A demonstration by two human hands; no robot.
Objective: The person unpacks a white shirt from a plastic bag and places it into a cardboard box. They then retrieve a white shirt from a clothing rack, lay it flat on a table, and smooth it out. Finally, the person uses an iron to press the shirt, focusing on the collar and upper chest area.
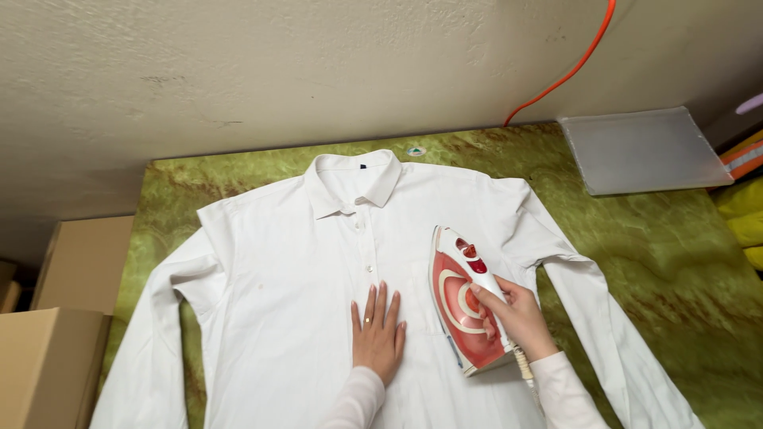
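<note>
Cardboard boxes (48, 349) at far left, plain brown, stacked beside the table; no labels visible on them.

Table (660, 262) with a green marbled top, set against a pale wall.

White shirt (278, 294) lies front-up and buttoned across the table, collar toward the wall, sleeves spread out to either side. Judged thin, soft and light; it likely slides and wrinkles easily on the smooth top, so it is best held by pressing flat rather than gripping. A small dark tag sits inside the collar; print too small to read.

Left hand (378, 334) rests flat on the shirt front just beside the button line, palm down, fingers together and pointing toward the collar; a ring on one finger.

Small round sticker (416, 151), pale green and white, on the table just above the collar.

Iron (465, 306), red and white, rests on the shirt's chest area right of the buttons, tip toward the collar. Judged rigid and fairly heavy, with a hot underside; the handle is the place to hold. Right hand (517, 314) is wrapped around that handle, fingers closed.

Orange cable (568, 71) runs down the wall. Frosted plastic lid (644, 151), flat and rectangular, lies at the table's far right corner. Yellow fabric (743, 214) at the right edge.
</note>
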